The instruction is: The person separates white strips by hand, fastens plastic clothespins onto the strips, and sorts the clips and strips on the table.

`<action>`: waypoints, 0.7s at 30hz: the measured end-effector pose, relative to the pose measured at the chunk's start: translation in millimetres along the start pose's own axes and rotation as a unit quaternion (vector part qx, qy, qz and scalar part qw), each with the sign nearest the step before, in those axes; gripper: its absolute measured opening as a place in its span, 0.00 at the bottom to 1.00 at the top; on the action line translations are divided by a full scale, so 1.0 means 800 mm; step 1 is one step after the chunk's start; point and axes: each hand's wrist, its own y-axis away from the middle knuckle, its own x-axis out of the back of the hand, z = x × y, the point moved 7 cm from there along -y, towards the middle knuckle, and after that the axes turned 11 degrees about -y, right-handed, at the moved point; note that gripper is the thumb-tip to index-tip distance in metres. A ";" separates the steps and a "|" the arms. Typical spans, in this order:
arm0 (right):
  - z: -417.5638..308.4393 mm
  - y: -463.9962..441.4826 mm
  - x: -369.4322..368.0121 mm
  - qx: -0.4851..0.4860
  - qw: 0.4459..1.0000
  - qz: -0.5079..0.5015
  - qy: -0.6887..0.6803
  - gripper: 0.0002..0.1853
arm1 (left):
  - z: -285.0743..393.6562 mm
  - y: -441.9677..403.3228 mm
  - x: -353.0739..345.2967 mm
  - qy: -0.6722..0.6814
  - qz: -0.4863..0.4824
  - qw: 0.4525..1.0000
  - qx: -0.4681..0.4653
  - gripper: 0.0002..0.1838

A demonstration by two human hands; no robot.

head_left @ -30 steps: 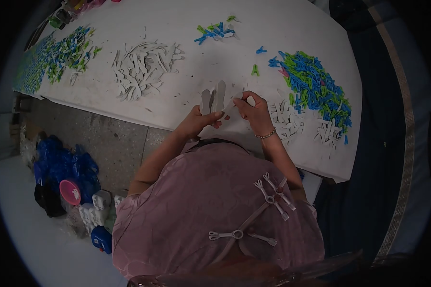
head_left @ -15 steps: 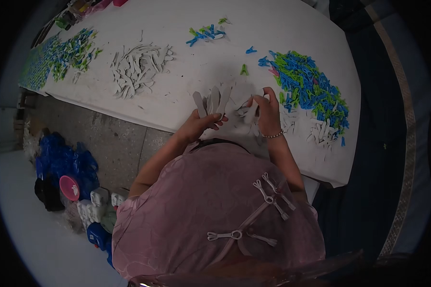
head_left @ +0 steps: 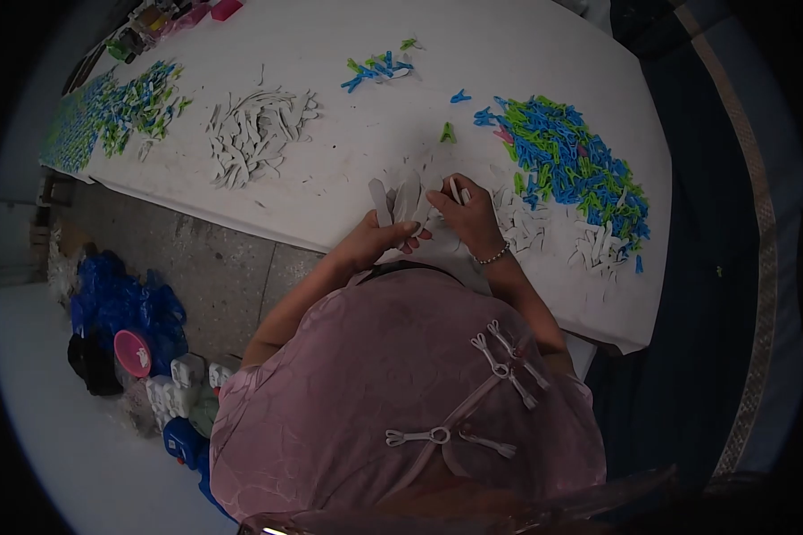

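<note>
Close to the table's front edge, my left hand (head_left: 387, 239) is closed round several flat whitish strips (head_left: 407, 198), which fan upward from the fingers. Just right of them, my right hand (head_left: 469, 214) is closed, with small whitish pieces (head_left: 459, 191) between its curled fingers. Its thumb and fingertip are beside the rightmost strip; whether they touch it is unclear. More whitish pieces (head_left: 519, 221) lie on the table to the right of that hand. A green clip (head_left: 448, 133) lies a little beyond both hands.
A large heap of blue and green clips (head_left: 562, 152) covers the right of the white table (head_left: 330, 192). A pile of whitish strips (head_left: 252, 134) and more clips (head_left: 143, 102) lie left. On the floor are blue bags (head_left: 116, 294) and a pink bowl (head_left: 132, 353).
My right hand moved right, away from the strips, then came back left beside them. The strips in my left hand are spread differently. The view has shifted slightly.
</note>
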 end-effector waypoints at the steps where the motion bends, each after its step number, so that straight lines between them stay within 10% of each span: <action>1: 0.000 0.001 0.000 -0.002 1.000 0.000 0.002 0.12 | -0.002 0.000 0.000 -0.001 -0.001 1.000 0.000 0.16; 11: 0.000 0.000 0.030 -0.034 0.999 0.025 -0.019 0.10 | -0.011 -0.001 0.021 0.027 0.082 0.996 -0.007 0.16; 13: -0.019 -0.001 0.050 0.082 0.981 0.112 0.134 0.10 | -0.011 -0.001 0.024 0.023 0.074 0.997 -0.017 0.16; 21: 0.000 0.000 0.010 0.033 0.999 0.011 0.040 0.11 | 0.001 -0.003 0.005 -0.062 0.035 0.997 -0.019 0.15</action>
